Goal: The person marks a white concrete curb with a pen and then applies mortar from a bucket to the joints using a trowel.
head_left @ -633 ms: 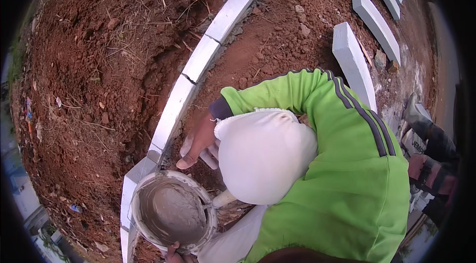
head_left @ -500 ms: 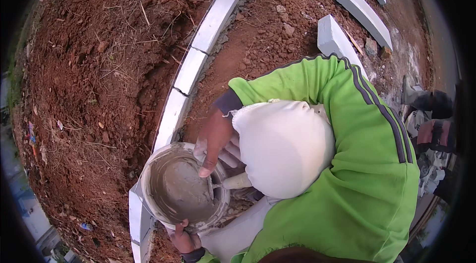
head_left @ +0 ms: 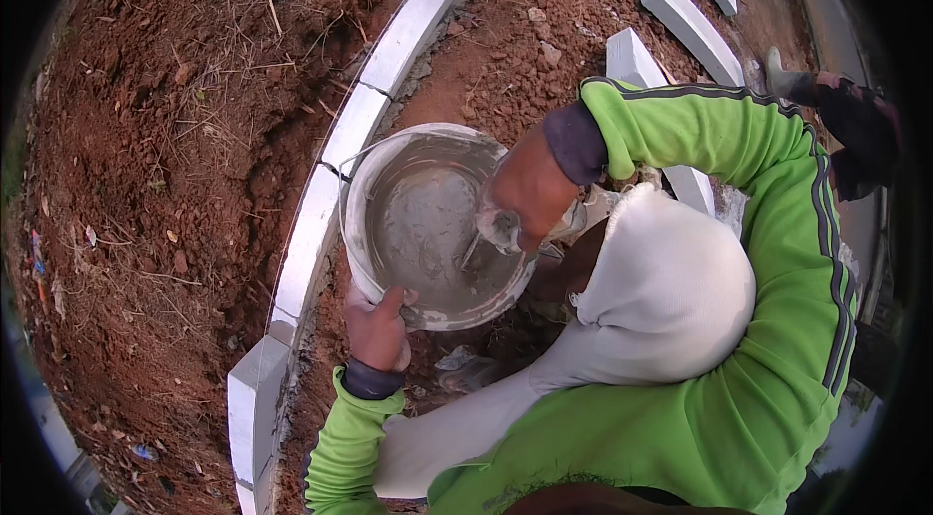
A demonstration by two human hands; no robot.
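Bucket (head_left: pixel 356 223), grey mortar (head_left: pixel 423 223) inside, is just right of the white kerb (head_left: pixel 355 126); its base is hidden. Left grip (head_left: pixel 377 328) clasps the bucket at near left; right grip (head_left: pixel 530 192) is closed, apparently round a part-hidden trowel (head_left: pixel 471 251). Risk: uneven soil (head_left: pixel 165 175) or one-sided pushing could tip the bucket, spilling mortar.

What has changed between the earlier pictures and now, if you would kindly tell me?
The bucket has moved forward and to the right, along the row of white blocks. The right hand, beyond its rim at first, has come in over the mortar and appears to have taken hold of the trowel. The left hand still holds the rim; the row stays in place.
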